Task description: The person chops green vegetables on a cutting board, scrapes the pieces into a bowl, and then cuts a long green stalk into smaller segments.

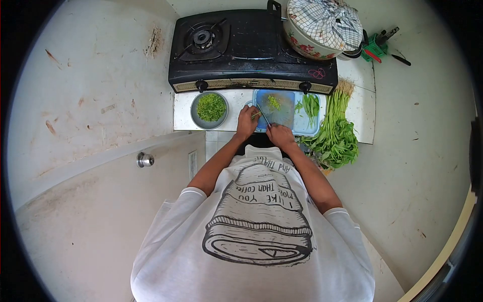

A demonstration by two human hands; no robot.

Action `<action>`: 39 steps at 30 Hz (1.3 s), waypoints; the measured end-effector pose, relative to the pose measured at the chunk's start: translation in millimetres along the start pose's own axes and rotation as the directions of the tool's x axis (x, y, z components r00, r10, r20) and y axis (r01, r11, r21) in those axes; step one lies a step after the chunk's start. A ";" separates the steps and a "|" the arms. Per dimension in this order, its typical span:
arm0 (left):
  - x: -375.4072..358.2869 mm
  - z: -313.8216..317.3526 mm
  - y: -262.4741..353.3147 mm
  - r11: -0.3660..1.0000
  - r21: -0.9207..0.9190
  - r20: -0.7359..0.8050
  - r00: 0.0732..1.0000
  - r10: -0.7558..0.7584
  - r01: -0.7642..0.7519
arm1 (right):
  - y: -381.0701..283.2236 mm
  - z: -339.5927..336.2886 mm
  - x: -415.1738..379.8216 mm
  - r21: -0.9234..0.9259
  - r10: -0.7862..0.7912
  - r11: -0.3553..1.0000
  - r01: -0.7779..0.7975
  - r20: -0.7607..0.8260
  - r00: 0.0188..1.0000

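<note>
My right hand is closed on the handle of a knife, its thin blade slanting up and left over a blue cutting board. At the board's left edge, my left hand pinches green stems beside the blade. A small heap of chopped greens lies on the board's upper part. The board rests on a light blue tray, where loose green leaves lie at the right. Left of my hands stands a grey bowl of finely chopped greens.
A black two-burner stove stands behind the board, with a cloth-covered flowered pot on its right. A rooted bundle of leafy greens lies right of the tray. A green basket holds utensils. A door knob is at left.
</note>
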State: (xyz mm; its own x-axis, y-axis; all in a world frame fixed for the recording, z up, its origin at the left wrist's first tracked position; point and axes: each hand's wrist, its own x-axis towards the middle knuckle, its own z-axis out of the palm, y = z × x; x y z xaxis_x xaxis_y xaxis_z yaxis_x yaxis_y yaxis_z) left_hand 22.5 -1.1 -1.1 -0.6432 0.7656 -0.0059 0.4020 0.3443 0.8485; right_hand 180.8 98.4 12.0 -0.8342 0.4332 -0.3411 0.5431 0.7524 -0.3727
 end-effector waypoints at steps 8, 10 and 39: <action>-5.2 -2.3 -4.0 0.996 -0.026 -0.025 0.996 0.090 -0.091 | -3.7 -4.5 1.7 -0.001 -0.021 1.000 0.021 -0.018 1.000; -6.9 -2.5 -1.6 0.997 -0.030 -0.043 0.996 0.073 -0.075 | -4.8 -7.4 -2.6 -0.010 -0.004 1.000 0.004 0.012 1.000; -3.3 0.3 3.9 0.991 0.121 0.014 0.998 0.061 -0.062 | 11.0 -26.2 3.2 0.019 0.100 0.995 -0.101 0.041 0.994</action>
State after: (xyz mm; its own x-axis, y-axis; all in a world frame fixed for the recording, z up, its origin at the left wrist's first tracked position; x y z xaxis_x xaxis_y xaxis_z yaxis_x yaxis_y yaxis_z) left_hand 26.4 -2.1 2.0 -0.6087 0.7925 0.0382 0.5171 0.3598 0.7767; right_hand 181.7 121.1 29.5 -0.7708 0.4858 -0.4121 0.6265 0.6952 -0.3524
